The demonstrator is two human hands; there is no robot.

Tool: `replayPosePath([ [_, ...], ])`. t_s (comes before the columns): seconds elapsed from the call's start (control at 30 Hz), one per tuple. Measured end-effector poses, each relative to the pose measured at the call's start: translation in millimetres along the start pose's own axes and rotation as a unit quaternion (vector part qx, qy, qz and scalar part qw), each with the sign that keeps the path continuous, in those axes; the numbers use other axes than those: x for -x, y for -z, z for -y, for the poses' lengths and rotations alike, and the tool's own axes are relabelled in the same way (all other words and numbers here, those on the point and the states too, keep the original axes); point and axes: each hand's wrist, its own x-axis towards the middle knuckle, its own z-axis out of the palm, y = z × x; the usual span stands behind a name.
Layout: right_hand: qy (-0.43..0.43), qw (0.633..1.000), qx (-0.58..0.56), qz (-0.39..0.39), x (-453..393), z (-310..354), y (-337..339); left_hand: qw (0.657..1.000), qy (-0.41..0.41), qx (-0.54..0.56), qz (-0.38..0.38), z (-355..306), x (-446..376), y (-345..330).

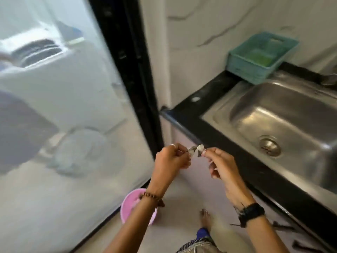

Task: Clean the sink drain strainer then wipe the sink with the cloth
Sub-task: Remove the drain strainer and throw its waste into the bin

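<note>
Both hands are raised in front of the counter, to the left of the steel sink [228, 114]. My left hand [171, 161] and my right hand [220, 165] each pinch one side of a small grey-white piece [252, 151] held between their fingertips. Blur keeps me from telling what the piece is. The round metal drain [269, 146] lies at the bottom of the sink basin, to the right of my hands, with dark specks at its slots. I see no cloth.
A pink bucket [127, 207] stands on the floor below my left wrist. A teal plastic basket [260, 57] sits on the black counter [184, 110] behind the sink. A frosted glass door with a black frame [138, 70] fills the left side. My bare foot [206, 219] is on the floor.
</note>
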Motion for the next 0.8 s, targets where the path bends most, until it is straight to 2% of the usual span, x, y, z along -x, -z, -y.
replayPosePath([
  [0.13,-0.029,0.992,0.051,0.113,6,-39,-84,0.99,0.082,0.048,-0.103,70,44,66],
  [0.23,-0.073,0.978,0.101,0.169,-7,-90,-136,0.961,0.178,0.144,-0.157,139,52,90],
  [0.33,-0.103,0.96,0.167,0.199,-34,-165,-177,0.917,0.277,0.205,-0.201,224,35,98],
  [0.47,-0.126,0.935,0.259,0.209,-86,-302,-217,0.875,0.357,0.222,-0.242,371,-6,82],
  [0.63,-0.115,0.903,0.36,0.205,-146,-467,-249,0.872,0.4,0.163,-0.233,547,-61,43],
  [0.7,-0.113,0.89,0.386,0.213,-159,-509,-257,0.882,0.402,0.152,-0.195,589,-70,29],
  [0.8,-0.13,0.882,0.39,0.231,-170,-530,-264,0.902,0.372,0.134,-0.172,612,-74,15],
])
